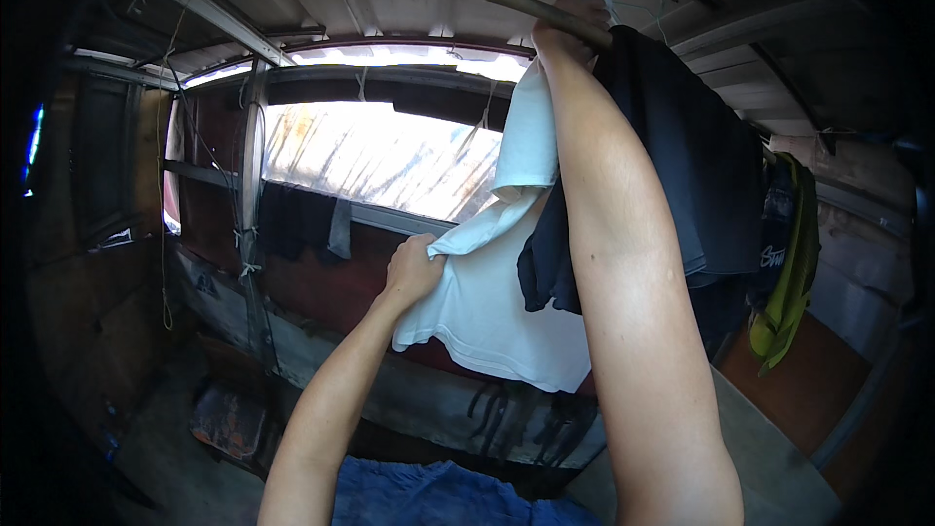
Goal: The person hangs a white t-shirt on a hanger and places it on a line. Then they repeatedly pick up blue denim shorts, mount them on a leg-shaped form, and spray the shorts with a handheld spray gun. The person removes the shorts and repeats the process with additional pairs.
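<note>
a: head view. your left hand [416,271]?
b: closed, fingers bunching an edge of the white shirt [497,326]. fabric pulled into a fold there.
a: your right hand [580,18]?
b: raised high at the wooden pole [506,5], fingers partly hidden. can't tell how far closed, or whether it has pole or cloth.
a: shirt position?
b: in front of you, hanging below the pole, lower hem spread loose. your right forearm crosses in front of part of it.
a: nearby?
b: dark clothes [672,127] just right of your right forearm, yellow-green garment [791,278] further right. bright window opening [380,151] behind the shirt, to its left.
</note>
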{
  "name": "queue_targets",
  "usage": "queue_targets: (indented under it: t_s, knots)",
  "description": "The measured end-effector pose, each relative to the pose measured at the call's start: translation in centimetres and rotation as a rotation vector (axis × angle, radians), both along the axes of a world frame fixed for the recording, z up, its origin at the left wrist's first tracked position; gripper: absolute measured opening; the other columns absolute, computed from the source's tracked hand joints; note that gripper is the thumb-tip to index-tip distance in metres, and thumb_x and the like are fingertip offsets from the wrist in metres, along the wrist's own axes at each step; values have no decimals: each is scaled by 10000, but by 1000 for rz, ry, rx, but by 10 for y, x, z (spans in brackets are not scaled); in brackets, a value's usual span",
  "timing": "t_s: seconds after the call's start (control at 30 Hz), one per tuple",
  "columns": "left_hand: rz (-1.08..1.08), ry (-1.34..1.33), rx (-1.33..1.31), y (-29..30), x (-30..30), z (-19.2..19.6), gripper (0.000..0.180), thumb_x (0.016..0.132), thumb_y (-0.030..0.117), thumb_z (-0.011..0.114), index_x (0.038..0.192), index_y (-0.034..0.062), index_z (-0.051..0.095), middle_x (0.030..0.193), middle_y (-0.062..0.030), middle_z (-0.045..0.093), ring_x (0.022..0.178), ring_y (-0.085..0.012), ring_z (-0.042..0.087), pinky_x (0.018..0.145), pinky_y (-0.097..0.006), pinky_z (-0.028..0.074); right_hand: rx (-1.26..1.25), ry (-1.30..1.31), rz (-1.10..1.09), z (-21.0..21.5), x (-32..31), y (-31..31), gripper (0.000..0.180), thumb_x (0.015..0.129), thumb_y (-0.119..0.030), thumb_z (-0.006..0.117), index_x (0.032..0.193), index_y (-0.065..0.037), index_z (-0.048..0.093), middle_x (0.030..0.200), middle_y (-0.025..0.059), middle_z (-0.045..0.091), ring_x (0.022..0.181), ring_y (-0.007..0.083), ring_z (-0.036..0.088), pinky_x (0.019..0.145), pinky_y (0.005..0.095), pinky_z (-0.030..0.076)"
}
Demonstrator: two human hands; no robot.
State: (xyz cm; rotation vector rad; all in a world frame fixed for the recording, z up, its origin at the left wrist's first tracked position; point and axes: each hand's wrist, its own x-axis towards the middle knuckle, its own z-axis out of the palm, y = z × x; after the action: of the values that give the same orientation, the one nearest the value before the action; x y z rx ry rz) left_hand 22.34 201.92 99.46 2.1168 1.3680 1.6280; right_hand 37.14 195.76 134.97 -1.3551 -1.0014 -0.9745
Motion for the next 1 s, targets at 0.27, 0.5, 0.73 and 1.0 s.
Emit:
queue_targets:
  t_s: [0.27, 0.5, 0.73, 1.0]
  knots:
    - [-13, 19, -1, -3, 5, 0, 261, 873, 243, 654, 1049, 66, 730, 1039, -220, 717, 1025, -424, 669, 871, -510, 523, 12, -10, -40, -1, 5, 9, 625, 884, -307, 738, 1222, 172, 519, 1175, 269, 564, 1058, 301, 648, 844, 334, 586]
    - [-20, 31, -58, -10, 5, -4, 265, 873, 245, 649, 1056, 74, 736, 1032, -217, 720, 1023, -423, 670, 870, -516, 523, 62, -110, -75, -8, 5, 11, 634, 897, -329, 714, 1190, 182, 482, 1092, 272, 578, 994, 286, 650, 761, 317, 592]
    - [-33, 4, -3, -15, 3, -4, 214, 839, 185, 666, 973, 32, 734, 947, -233, 714, 948, -421, 686, 823, -486, 529, 23, -118, -108, -2, 7, 15, 620, 915, -352, 683, 1185, 169, 482, 1092, 279, 576, 1007, 287, 643, 739, 312, 580]
    - [-27, 36, -83, -5, -3, -14, 231, 871, 243, 651, 991, 68, 741, 995, -220, 722, 997, -428, 675, 846, -524, 526, -71, -155, -74, -10, 12, 25, 487, 975, -301, 565, 1254, 98, 562, 1213, 271, 565, 1151, 348, 597, 1014, 422, 470]
